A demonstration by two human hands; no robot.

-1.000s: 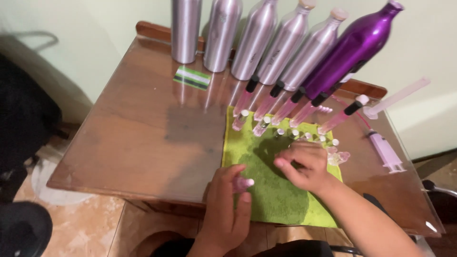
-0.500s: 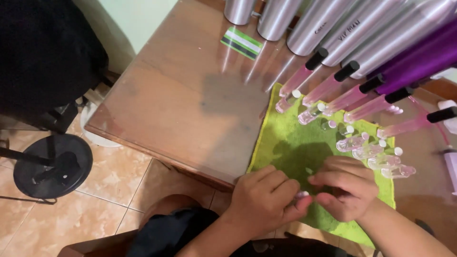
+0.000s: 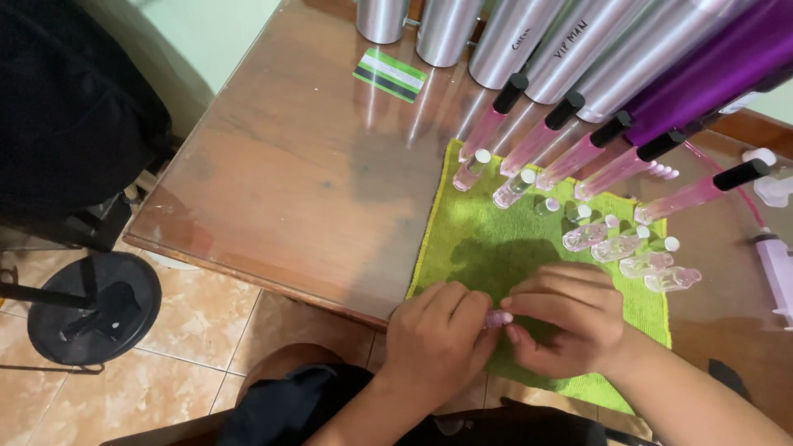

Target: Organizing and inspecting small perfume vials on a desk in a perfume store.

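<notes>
- A small pink vial was pinched between both hands at the near edge of the green cloth, just past the table's front edge, so only a bit of it could be seen.
- Far left, a black round base on a stand was seen on the tiled floor, beside the wooden table.
- A green striped card was laid flat on the table near the back, just in front of the silver bottles.
- The left hand was curled shut around the vial's left end, fingers folded over it.
- Tall pink-filled tubes with black caps were lined up upright along the cloth's far edge, in front of the silver bottles.
- The right hand was closed too, fingertips pressed on the vial's right end, touching the left hand.
- Small clear vials with white caps were left lying on the cloth, further back than the right hand.
- A purple bottle was stood at the back right, next to the silver ones.
- A pale syringe-like thing was cut off by the right edge, so not much could be told.
</notes>
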